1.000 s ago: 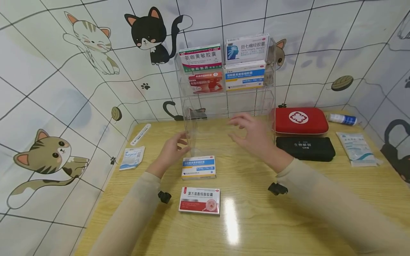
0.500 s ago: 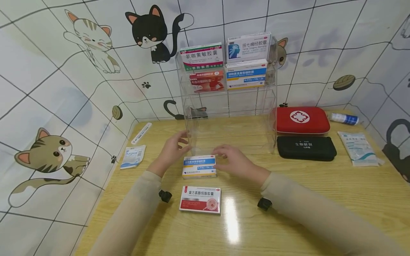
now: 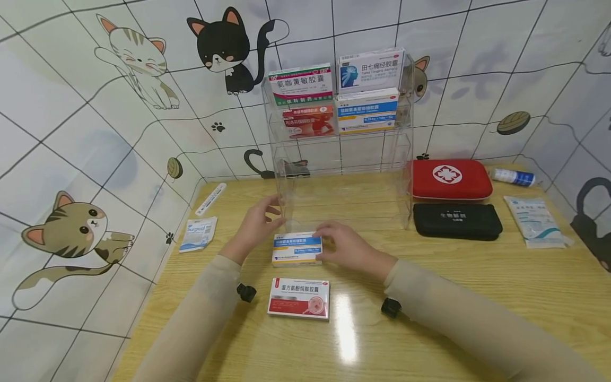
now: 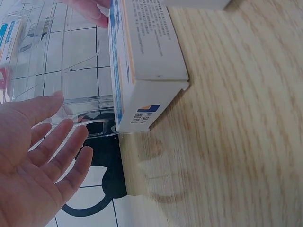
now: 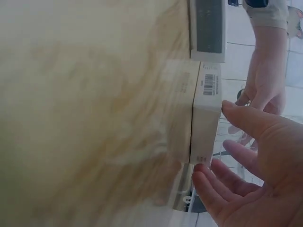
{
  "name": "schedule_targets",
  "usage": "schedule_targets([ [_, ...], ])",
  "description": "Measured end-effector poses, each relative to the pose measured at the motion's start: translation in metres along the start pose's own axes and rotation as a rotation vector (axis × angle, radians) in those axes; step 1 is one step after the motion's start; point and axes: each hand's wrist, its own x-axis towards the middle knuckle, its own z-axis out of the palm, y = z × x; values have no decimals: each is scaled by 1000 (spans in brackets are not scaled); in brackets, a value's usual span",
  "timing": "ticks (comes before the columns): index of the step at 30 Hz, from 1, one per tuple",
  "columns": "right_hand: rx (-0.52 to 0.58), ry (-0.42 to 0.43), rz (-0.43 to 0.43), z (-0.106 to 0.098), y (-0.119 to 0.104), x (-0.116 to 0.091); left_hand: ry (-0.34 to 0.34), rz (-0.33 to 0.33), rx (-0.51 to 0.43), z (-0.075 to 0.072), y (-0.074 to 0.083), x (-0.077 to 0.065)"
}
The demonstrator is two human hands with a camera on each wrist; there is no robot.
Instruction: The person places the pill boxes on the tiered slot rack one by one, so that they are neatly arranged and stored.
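A white-and-blue medicine box (image 3: pixel 297 249) lies flat on the wooden table, just in front of a clear acrylic display rack (image 3: pixel 343 209). My right hand (image 3: pixel 350 249) is at its right end. The right wrist view shows the thumb at one edge of that box (image 5: pixel 207 113) and fingertips at the opposite edge, pinching across it. Beside the rack's lower left side is my left hand (image 3: pixel 258 223), its fingers loosely bent and holding nothing; the left wrist view shows its palm (image 4: pixel 28 165) facing up. A red-and-white medicine box (image 3: pixel 298 298) lies nearer the front.
Several medicine boxes stand on the rack's upper tiers, including a green-and-red box (image 3: pixel 300 86). To the right are a red first-aid case (image 3: pixel 451 180), a black pouch (image 3: pixel 457 222), a blue-and-white bottle (image 3: pixel 513 177) and a packet (image 3: pixel 533 223). A surgical packet (image 3: pixel 198 235) lies left.
My right hand has moved down and left from in front of the rack to the blue-and-white box's right end and closed in on it. My left hand has stayed beside the rack.
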Motion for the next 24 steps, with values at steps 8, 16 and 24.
schedule_targets([
  [8, 53, -17, 43, 0, -3, -1, 0, 4, 0, 1, -3, 2],
  [16, 176, 46, 48, -1, -6, -6, -3, 1, 0, 1, -4, 2],
  [24, 329, 189, -4, -32, -7, -20, 5, 7, 15, 0, -4, 2],
])
